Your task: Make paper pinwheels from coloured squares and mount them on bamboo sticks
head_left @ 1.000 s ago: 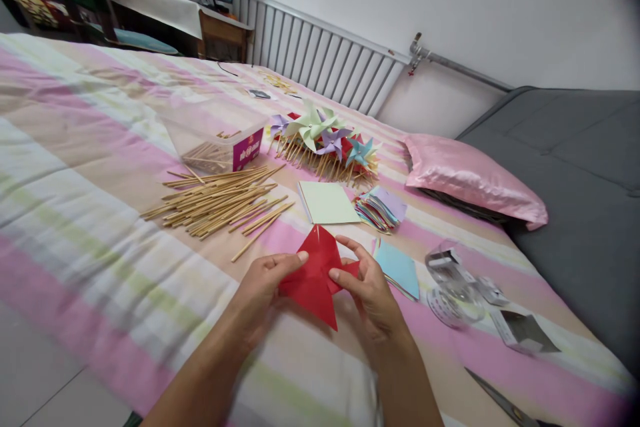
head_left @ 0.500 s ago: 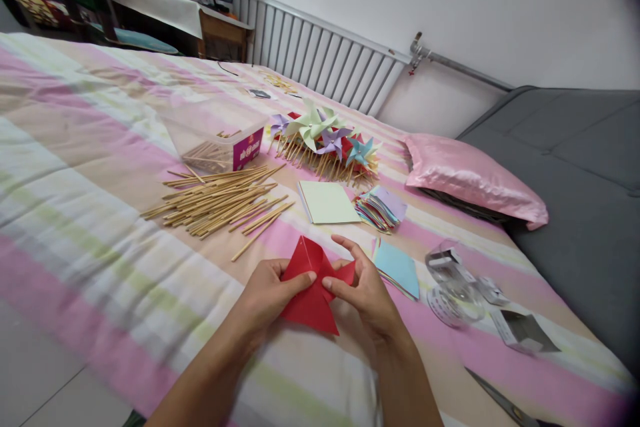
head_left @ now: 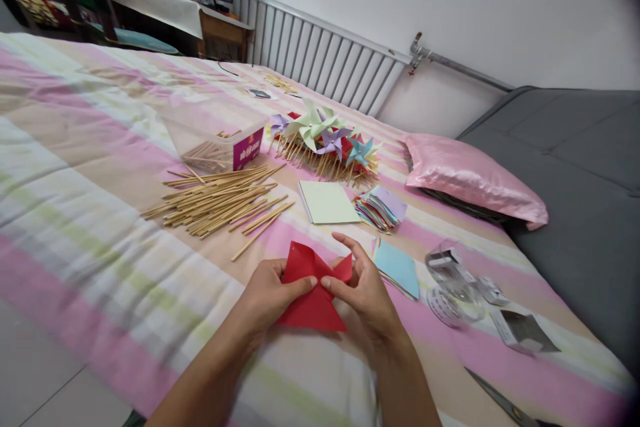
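A red paper square [head_left: 311, 310], cut and partly folded in toward its middle, is held just above the bed. My left hand [head_left: 267, 293] grips its left side, the thumb pressed near the centre. From the right, my right hand [head_left: 364, 287] pinches a folded flap close to the same spot, its index finger raised. Both thumbtips almost meet at the paper's middle. The fingers behind the paper are mostly hidden. Beyond the hands lie a pale green paper stack [head_left: 330, 203] and a blue paper stack [head_left: 397, 269].
Wooden sticks [head_left: 220, 200] lie in a pile at left, before a clear plastic box [head_left: 210, 140]. Finished pinwheels [head_left: 325, 133] are heaped behind. A multicoloured paper stack [head_left: 380, 209], clear jar [head_left: 455, 303], small open box [head_left: 523, 331], scissors [head_left: 505, 403] and pink pillow [head_left: 470, 177] are to the right.
The red paper has turned slightly and its upper corner has come down toward the middle. My thumbs have stayed near the centre; both hands have barely moved.
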`<state>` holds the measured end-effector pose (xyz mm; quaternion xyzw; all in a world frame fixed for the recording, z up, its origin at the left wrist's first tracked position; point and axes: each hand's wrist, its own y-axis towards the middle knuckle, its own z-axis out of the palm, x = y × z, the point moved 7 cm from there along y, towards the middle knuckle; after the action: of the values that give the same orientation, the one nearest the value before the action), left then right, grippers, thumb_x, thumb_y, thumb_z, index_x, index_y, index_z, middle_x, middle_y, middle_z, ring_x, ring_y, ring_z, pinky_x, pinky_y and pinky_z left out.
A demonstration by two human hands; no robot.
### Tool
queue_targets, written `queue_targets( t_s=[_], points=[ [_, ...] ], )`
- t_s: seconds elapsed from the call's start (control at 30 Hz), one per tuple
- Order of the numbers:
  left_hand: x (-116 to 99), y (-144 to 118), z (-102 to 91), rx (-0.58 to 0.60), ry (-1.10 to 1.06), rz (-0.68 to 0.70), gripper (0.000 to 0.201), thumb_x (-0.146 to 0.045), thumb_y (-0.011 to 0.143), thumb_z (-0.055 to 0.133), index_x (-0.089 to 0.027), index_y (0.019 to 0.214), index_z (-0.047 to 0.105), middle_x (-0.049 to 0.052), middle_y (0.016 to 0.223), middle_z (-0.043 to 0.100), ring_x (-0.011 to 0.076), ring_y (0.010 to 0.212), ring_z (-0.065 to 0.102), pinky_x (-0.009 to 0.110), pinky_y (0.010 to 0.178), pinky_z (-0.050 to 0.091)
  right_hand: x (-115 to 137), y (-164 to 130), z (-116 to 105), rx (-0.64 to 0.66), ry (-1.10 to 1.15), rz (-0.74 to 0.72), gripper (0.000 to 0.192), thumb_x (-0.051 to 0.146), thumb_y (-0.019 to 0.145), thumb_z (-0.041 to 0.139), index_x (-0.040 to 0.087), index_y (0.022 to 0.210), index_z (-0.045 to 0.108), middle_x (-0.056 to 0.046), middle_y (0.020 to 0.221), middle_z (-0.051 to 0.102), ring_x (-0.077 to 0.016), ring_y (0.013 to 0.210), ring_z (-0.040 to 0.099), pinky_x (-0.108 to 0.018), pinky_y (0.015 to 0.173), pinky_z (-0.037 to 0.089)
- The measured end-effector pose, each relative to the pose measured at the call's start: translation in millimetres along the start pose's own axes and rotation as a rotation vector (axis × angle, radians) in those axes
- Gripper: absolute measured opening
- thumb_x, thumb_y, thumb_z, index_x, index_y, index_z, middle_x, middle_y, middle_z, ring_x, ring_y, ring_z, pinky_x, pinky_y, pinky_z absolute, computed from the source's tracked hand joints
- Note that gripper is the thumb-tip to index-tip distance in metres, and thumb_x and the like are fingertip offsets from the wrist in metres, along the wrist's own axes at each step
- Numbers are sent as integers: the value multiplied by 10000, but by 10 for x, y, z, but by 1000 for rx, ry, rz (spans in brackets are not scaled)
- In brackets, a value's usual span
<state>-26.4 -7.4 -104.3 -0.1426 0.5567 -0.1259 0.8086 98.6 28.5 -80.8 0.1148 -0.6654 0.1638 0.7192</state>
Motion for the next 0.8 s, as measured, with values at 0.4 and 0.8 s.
queue_targets(
  t_s=[0.4, 0.8],
  points=[
    [-48, 12, -95, -145, -219, 51, 259, -242, 578, 759, -94, 775, 680, 73, 665, 696, 171, 609, 627, 255, 593, 476, 165, 21, -58, -180, 3, -302, 650, 301, 709, 721, 259, 1271, 397, -63, 1071, 591, -163, 881, 587, -287, 755, 479],
    [-163, -5, -257, -339, -423, 177, 224, -178, 592, 746, -120, 780, 639, 29, 646, 692, 129, 575, 624, 203, 561, 492, 232, -111, 207, 96, -391, -345, 241, 80, 743, 561, 202, 925, 660, 27, 577, 632, -109, 523, 603, -213, 537, 462]
  ],
)
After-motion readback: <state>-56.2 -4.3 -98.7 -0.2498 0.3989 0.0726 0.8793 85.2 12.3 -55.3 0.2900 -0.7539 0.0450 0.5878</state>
